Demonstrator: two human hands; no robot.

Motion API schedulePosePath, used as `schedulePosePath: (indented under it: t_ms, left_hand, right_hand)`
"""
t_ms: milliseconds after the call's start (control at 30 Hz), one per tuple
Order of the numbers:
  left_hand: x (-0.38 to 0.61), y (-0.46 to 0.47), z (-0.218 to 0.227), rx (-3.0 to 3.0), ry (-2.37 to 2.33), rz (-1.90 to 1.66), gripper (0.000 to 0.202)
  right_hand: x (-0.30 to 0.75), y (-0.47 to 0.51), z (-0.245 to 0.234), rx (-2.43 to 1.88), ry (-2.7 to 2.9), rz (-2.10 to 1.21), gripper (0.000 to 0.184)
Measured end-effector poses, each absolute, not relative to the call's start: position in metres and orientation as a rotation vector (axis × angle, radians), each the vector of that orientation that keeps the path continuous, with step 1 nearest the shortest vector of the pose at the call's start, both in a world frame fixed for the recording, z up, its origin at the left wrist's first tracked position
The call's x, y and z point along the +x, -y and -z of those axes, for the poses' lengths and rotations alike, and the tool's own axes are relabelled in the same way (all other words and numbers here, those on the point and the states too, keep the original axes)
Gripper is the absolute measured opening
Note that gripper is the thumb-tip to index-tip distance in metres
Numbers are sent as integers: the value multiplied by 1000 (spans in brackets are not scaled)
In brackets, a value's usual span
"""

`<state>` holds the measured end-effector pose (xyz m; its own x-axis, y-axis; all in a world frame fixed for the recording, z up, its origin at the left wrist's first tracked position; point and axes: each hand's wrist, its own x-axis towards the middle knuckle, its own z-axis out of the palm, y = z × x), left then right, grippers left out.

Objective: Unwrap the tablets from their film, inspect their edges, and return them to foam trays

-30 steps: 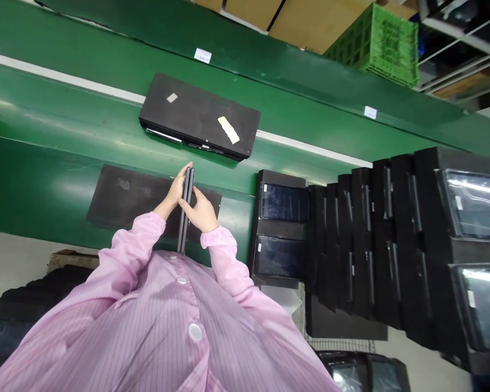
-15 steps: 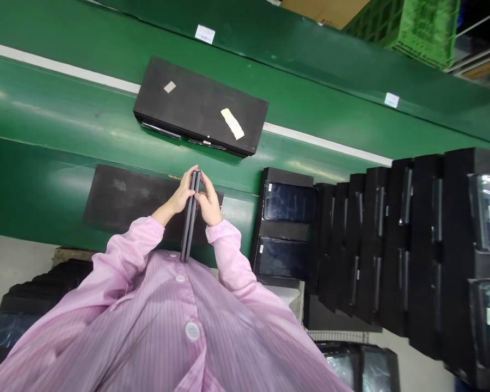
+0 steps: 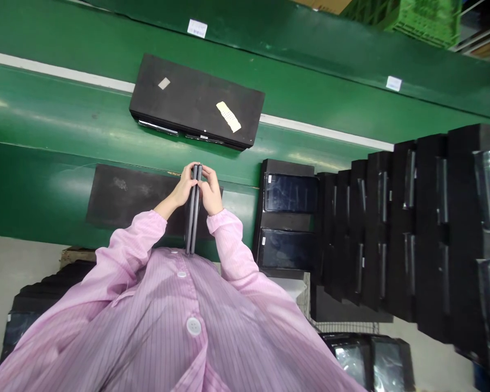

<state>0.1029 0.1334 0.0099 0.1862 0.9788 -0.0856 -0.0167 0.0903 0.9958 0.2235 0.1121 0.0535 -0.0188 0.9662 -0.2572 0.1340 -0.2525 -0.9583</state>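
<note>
Two thin dark tablet-like devices [image 3: 193, 215] stand on edge, side by side, between my hands in front of my chest. My left hand [image 3: 185, 186] grips them from the left near their far end. From the right, my right hand [image 3: 210, 191] presses on the same pair, its thumb toward the gap between them. Their flat faces are turned away from view. Below the hands lies a flat black foam pad [image 3: 122, 196] on the green bench, partly covered by my forearms and the devices.
Farther back sits a black foam block [image 3: 196, 98] with paper labels and devices under its front edge. At right, a foam tray [image 3: 288, 219] holds two screens, beside a long row of foam trays [image 3: 428, 239] with devices. A green crate [image 3: 427, 24] stands at the back right.
The view has shifted slightly. Both hands still hold the pair of devices, which now stand a little more upright in the picture.
</note>
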Motion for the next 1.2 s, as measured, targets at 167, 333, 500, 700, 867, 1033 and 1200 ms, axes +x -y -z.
schedulePosePath:
  t_ms: [167,333,500,700,867,1033,1200]
  left_hand:
    - [105,-134,-17,1093,-1079,-1054,45]
    - [107,-140,-26,1014,-1123,-1040,38]
    - [102,-123,-33,766,-1173,-1023,46]
    - [41,-29,-45,762,-1196,-712,66]
    - [-9,6,-23,617,-1435,-705,54]
    - [-14,8,-6,500,-1324,-737,52]
    - [-12,11,-8,471,-1246,-776,53]
  right_hand:
    - [218,-121,-37,-1388,983,-1346,31]
    - [216,-128,-32,-1375,930,-1414,32]
    - [218,-104,-12,-1459,973,-1476,42]
    - [212,-40,28,-1771,984,-1347,46]
    - [203,-27,39,-1870,1025,-1237,41]
    - [206,-28,31,-1915,1019,-1084,30]
    - [185,-20,-10,-1865,1084,-801,28]
